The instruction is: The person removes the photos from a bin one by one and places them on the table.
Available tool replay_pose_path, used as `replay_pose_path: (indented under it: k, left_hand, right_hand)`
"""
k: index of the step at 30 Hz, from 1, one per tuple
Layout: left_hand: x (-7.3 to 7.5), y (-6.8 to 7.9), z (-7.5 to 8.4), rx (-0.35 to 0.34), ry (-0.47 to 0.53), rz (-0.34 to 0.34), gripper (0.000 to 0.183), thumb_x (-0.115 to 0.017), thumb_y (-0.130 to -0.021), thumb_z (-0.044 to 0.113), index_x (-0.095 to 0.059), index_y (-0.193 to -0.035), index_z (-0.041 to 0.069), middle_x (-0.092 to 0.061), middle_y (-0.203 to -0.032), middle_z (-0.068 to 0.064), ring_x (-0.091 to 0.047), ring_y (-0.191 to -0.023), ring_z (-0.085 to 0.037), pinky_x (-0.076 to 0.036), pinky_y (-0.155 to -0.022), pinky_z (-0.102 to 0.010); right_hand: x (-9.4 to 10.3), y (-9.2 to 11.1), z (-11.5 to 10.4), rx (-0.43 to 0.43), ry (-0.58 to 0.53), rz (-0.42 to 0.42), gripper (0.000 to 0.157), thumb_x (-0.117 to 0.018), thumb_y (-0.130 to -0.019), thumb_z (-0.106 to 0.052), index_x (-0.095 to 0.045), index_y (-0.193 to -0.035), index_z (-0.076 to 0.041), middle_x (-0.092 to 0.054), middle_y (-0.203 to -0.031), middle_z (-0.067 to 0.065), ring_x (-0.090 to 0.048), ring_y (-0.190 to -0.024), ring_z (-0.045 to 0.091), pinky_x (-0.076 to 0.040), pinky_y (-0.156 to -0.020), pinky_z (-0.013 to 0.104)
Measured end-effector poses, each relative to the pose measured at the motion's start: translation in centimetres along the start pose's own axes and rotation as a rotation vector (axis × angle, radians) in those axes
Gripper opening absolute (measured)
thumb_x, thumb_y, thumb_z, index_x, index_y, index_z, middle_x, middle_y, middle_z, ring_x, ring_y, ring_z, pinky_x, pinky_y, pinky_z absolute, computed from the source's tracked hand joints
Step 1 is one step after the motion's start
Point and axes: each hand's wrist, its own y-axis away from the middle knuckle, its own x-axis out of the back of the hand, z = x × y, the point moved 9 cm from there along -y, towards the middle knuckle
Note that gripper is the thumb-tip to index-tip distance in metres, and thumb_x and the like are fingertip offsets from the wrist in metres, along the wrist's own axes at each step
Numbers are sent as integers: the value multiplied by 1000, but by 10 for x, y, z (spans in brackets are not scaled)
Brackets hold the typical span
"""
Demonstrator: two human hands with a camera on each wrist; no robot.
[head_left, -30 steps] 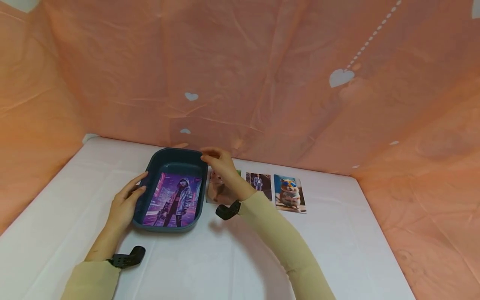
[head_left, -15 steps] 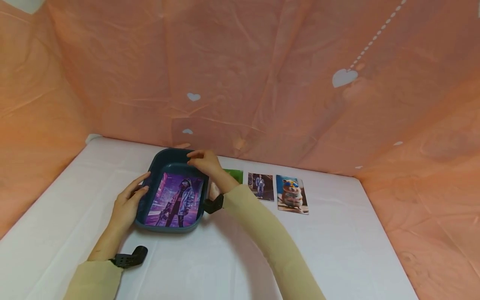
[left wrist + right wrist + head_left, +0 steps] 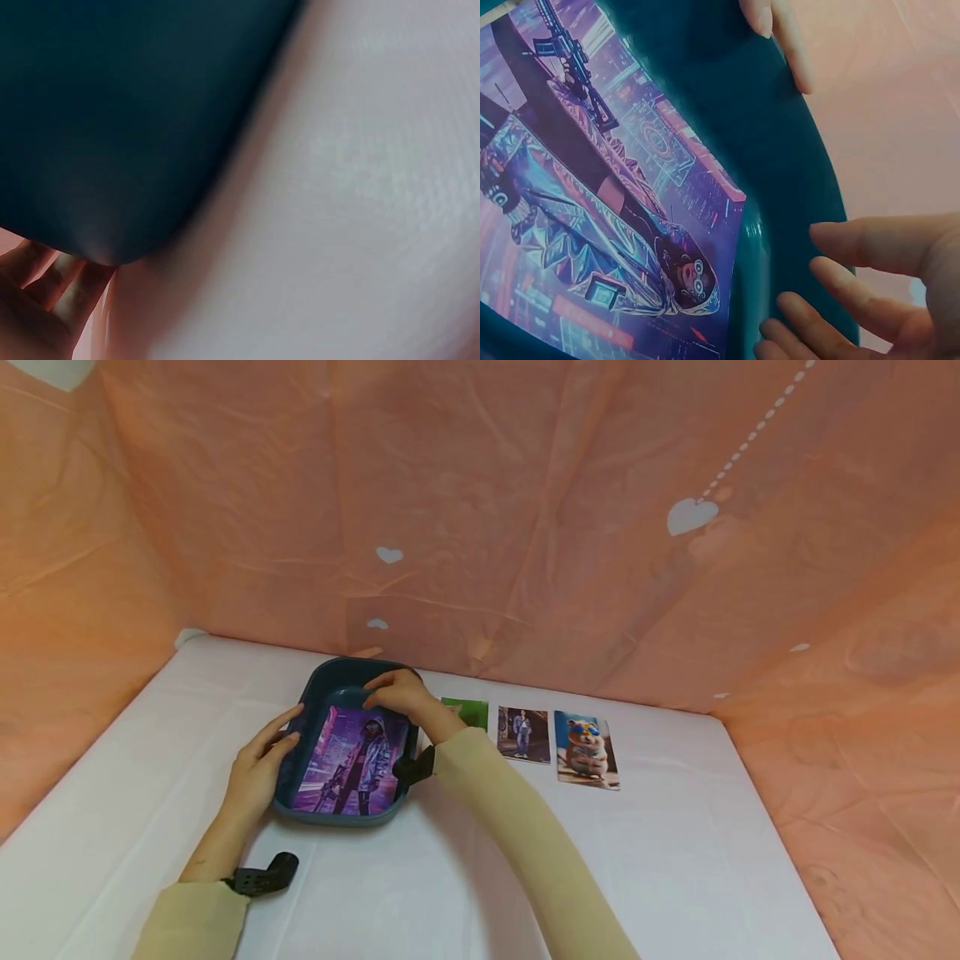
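Note:
A dark teal tray (image 3: 341, 820) with rounded corners and raised walls lies on the white table. Inside it, a purple picture card (image 3: 348, 764) of a hooded figure with a gun lies flat. My left hand (image 3: 251, 777) rests against the tray's left side, its fingers fairly straight along the rim; their tips (image 3: 791, 56) also show at the rim in the right wrist view. Over the tray's far right part hovers my right hand (image 3: 405, 697), fingers loosely bent and apart, holding nothing. In the right wrist view its fingertips (image 3: 826, 234) are beyond the card's edge.
Right of the tray lie a green-backed card (image 3: 472, 713), partly hidden by my right arm, a card of a standing person (image 3: 523, 733) and a hamster card (image 3: 587, 750). An orange-pink cloth with hearts hangs behind the white table (image 3: 660, 843).
My right hand has moved left and down, from the tray's far right rim to over its inside. More of the green-backed card shows. The left hand and the tray have stayed in place.

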Motion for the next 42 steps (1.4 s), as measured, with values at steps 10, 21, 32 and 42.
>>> replay_pose_path:
  k: [10, 21, 32, 42]
  left_hand:
    - [-4, 0, -4, 18, 2, -16, 49, -42, -102, 36, -40, -146, 16, -33, -151, -24, -29, -136, -40, -21, -109, -61]
    - [-4, -1, -3, 15, -2, -13, 48, -43, -102, 33, -40, -146, 14, -32, -151, -24, -29, -136, -40, -21, -109, -60]
    - [-3, 0, -2, 12, -27, -16, 48, -43, -102, 32, -40, -146, 14, -36, -148, -26, -31, -134, -39, -22, -109, -59]
    - [-3, 1, 0, 21, -26, -7, 47, -43, -102, 33, -41, -146, 16, -33, -150, -24, -30, -136, -39, -22, -110, -59]
  right_hand:
    - [-13, -3, 10, -43, 92, -80, 34, -73, -82, -14, -70, -115, -8, -58, -132, 7, -52, -123, 24, -43, -101, 37]
    - [-18, -3, 8, -4, 133, -117, 39, -76, -78, -13, -70, -116, -10, -61, -129, 7, -52, -123, 21, -42, -102, 31]
    - [-21, 1, 4, 33, 121, -196, 39, -75, -82, -19, -69, -120, -20, -58, -135, 2, -48, -129, 20, -37, -107, 36]
    - [-18, 8, -13, 212, 400, -275, 50, -65, -86, -7, -59, -133, -24, -55, -138, 6, -53, -122, 18, -45, -94, 27]
